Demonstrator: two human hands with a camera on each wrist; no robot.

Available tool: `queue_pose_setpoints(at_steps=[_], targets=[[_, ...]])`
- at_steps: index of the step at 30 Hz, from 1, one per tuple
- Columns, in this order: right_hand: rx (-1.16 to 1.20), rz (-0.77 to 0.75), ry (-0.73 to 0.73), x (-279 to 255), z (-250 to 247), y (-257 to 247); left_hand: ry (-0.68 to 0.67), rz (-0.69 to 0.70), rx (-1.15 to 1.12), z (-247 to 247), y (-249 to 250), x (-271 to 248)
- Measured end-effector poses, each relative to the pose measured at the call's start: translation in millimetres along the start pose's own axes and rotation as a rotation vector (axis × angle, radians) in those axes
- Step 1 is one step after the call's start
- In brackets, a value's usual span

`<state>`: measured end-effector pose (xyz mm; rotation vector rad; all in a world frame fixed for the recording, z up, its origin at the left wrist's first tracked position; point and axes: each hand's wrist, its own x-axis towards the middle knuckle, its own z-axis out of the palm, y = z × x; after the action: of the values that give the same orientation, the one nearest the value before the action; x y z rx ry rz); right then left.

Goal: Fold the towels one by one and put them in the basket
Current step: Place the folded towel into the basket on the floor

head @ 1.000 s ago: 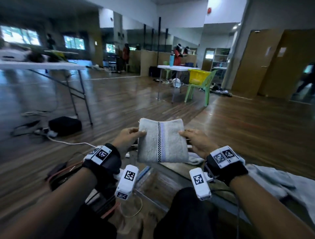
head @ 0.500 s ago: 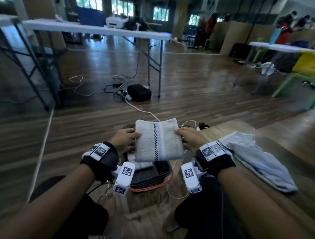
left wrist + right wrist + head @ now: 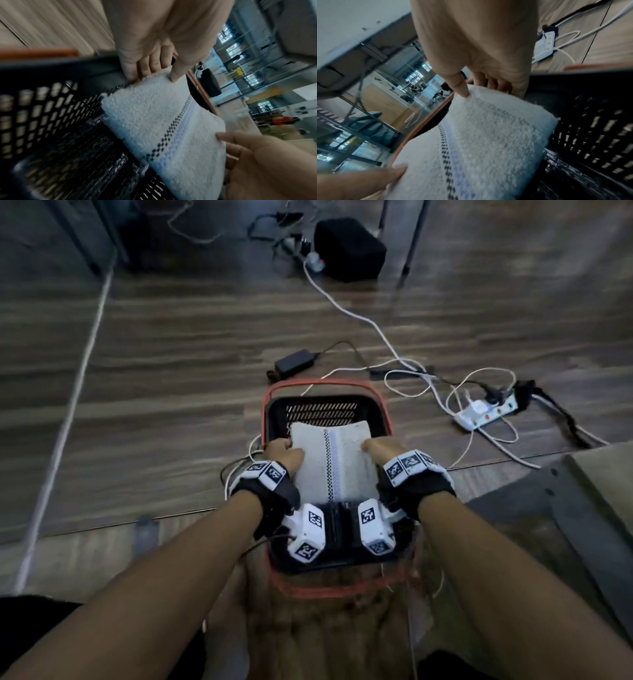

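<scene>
Folded white terry towel with a checked stripe (image 3: 334, 465) hangs over the mouth of the black mesh plastic basket with the orange rim (image 3: 382, 412), tilted, its stripe running away from the person. Left hand (image 3: 284, 451) and right hand (image 3: 380, 448) each pinch one side edge, equally near, thumbs on top. Whether its underside touches anything inside is hard to tell. Beyond lie a white power strip (image 3: 484, 414) and cables.

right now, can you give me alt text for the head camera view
Both hands, left hand and right hand, hold a folded white terry towel with a checkered stripe over a black plastic mesh basket with a red rim on a wooden floor strewn with cables.
</scene>
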<state>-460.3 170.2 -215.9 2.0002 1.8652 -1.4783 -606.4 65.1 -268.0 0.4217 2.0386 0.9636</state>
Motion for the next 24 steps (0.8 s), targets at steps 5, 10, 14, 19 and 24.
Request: queue_pose_setpoints(at_steps=[5, 10, 14, 19, 24], targets=[[-0.016, -0.002, -0.001, 90, 31, 3, 0.029, -0.062, 0.092, 28, -1, 48], [-0.010, 0.003, -0.035, 142, 54, 10, 0.125, -0.144, 0.077, 53, -23, 96], [0.026, -0.001, -0.058, 159, 61, 19, 0.171, -0.161, 0.091, 63, -36, 115], [0.051, -0.019, -0.069, 163, 66, 30, 0.224, -0.173, 0.092, 71, -45, 119], [0.022, -0.082, -0.057, 167, 73, 40, 0.277, -0.100, 0.100, 77, -44, 115]])
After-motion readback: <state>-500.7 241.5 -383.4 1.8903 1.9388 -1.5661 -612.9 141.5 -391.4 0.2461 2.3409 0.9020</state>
